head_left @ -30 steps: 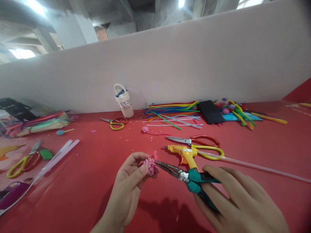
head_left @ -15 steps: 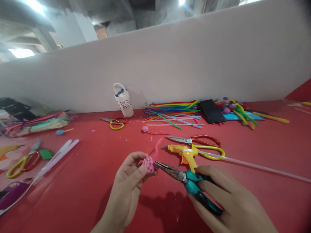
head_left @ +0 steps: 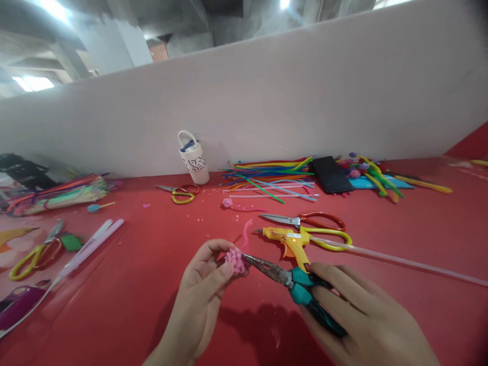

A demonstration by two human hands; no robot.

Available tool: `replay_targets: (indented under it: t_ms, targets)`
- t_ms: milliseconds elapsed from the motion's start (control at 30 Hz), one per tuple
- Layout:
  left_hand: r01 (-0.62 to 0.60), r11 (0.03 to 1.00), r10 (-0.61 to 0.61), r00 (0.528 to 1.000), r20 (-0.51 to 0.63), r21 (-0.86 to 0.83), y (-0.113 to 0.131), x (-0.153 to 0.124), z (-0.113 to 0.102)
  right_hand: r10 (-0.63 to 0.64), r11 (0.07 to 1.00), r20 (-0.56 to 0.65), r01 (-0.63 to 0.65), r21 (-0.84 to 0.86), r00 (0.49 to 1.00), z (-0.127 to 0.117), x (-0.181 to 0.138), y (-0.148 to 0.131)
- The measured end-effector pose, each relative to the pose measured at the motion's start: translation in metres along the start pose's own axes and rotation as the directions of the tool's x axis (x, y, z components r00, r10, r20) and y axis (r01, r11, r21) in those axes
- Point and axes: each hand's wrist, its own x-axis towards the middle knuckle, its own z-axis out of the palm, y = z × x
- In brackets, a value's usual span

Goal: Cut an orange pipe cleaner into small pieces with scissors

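1. Pink bobbly cluster (head_left: 235, 261) was up over the red counter (head_left: 152, 264), pinched in the left hand's (head_left: 202, 290) thumb-and-finger grip, its pink tail (head_left: 247, 234) poking up loose.
2. Right hand (head_left: 362, 310) had its grip wrapped round green-handled pliers (head_left: 280, 274), tips right at the cluster's side. Couldn't tell if those tips were biting anything.
3. Progress-wise, I'd guess the cluster was mostly formed, but the tail hung free. A similar pink piece (head_left: 227, 203) lay farther back, looking pretty done. Whatever was left, honestly couldn't tell.
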Motion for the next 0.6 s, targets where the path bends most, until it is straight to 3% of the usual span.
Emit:
replay_targets:
  t_ms: [300, 433, 600]
  targets:
    - [-0.002, 0.999, 0.004, 0.999, -0.045, 0.047, -0.0019, -0.0009, 0.0029, -0.124, 0.940, 0.027, 0.126, -0.316, 0.992, 0.0013, -0.0059, -0.0036]
    - [-0.002, 0.994, 0.006, 0.999, -0.037, 0.108, -0.0028, -0.0009, 0.0017, -0.124, 0.947, 0.074, 0.140, -0.291, 0.990, -0.0013, -0.0032, -0.0046]
    - [-0.019, 0.990, 0.028, 0.998, -0.065, 0.140, -0.0040, 0.0021, -0.0006, -0.065, 0.979, 0.017, 0.067, -0.194, 0.998, -0.0028, -0.0031, 0.0007]
